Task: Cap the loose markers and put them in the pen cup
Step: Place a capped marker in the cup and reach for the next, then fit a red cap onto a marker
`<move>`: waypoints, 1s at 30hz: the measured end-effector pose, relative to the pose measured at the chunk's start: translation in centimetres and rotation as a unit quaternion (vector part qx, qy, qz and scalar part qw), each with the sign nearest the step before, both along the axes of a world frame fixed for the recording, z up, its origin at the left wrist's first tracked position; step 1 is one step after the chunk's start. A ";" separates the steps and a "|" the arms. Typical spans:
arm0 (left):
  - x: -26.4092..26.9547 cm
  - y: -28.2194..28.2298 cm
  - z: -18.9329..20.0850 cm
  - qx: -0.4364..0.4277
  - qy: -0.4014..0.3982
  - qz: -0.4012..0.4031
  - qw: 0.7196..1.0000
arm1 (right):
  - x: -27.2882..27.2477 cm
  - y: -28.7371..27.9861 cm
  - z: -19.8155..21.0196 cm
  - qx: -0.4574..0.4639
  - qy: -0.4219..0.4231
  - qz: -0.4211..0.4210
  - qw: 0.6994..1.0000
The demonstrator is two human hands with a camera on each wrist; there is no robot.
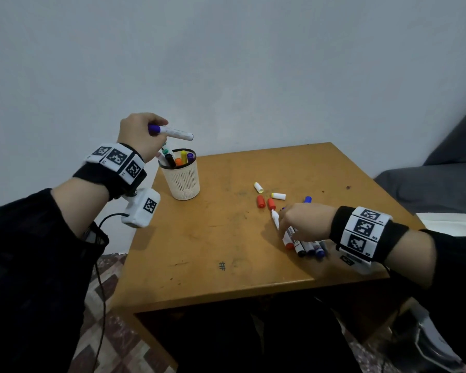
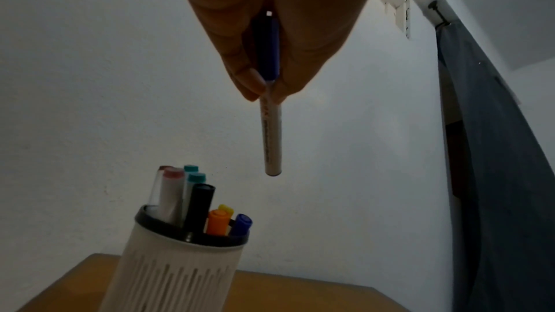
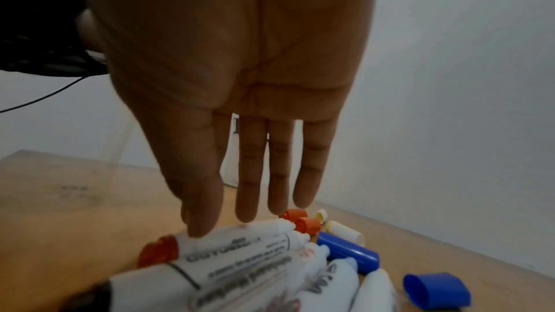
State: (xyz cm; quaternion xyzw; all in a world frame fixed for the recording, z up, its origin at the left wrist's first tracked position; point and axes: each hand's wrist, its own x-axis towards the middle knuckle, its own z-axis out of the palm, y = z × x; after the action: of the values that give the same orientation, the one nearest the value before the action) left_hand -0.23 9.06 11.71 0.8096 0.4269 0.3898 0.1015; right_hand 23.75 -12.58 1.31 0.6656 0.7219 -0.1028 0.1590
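From the head camera, the left hand [image 1: 139, 135] is raised above the white slotted plastic pen cup [image 1: 183, 181], which stands near the far left corner of the worn wooden table [image 1: 213, 238]. Its fingers are curled around a white marker with a purple cap [image 1: 172, 131], held almost level. The right hand [image 1: 304, 222] lies with straight fingers on a bundle of uncapped white markers [image 1: 304, 244] at the right side of the table. Just beyond it lie two orange caps [image 1: 265, 202], two pale yellow caps [image 1: 269, 191] and a blue cap [image 1: 308, 199].

From the left wrist camera, thumb and fingers pinch the marker [image 2: 271, 127] at the cap's edge; its end points down, above and right of the cup [image 2: 180, 269] full of capped markers.

From the right wrist camera, the hand [image 3: 240, 103] is flat and spread, with the fingertips [image 3: 199, 227] touching the top marker of the bundle [image 3: 240, 260]; it grips nothing
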 end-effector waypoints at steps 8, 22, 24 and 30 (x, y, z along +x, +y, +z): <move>-0.1 3.3 0.3 0.016 0.057 0.025 0.998 | -0.3 0.9 -0.4 -0.007 -0.012 0.047 0.999; 1.7 4.5 -0.6 -0.012 0.071 -0.001 0.997 | -1.3 2.2 -0.4 0.019 -0.019 0.094 0.995; 2.0 4.6 -0.7 -0.022 0.088 -0.002 0.996 | -1.2 2.1 -0.5 0.052 0.005 0.092 0.994; 2.1 5.1 -0.2 -0.046 0.066 0.008 0.997 | -1.2 1.6 0.0 0.161 0.170 -0.011 0.972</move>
State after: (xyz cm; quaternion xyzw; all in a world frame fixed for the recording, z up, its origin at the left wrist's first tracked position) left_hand 1.83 14.16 11.52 0.8249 0.4564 0.3158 0.1074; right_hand 22.59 -10.95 1.32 0.6633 0.7378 -0.0989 -0.0768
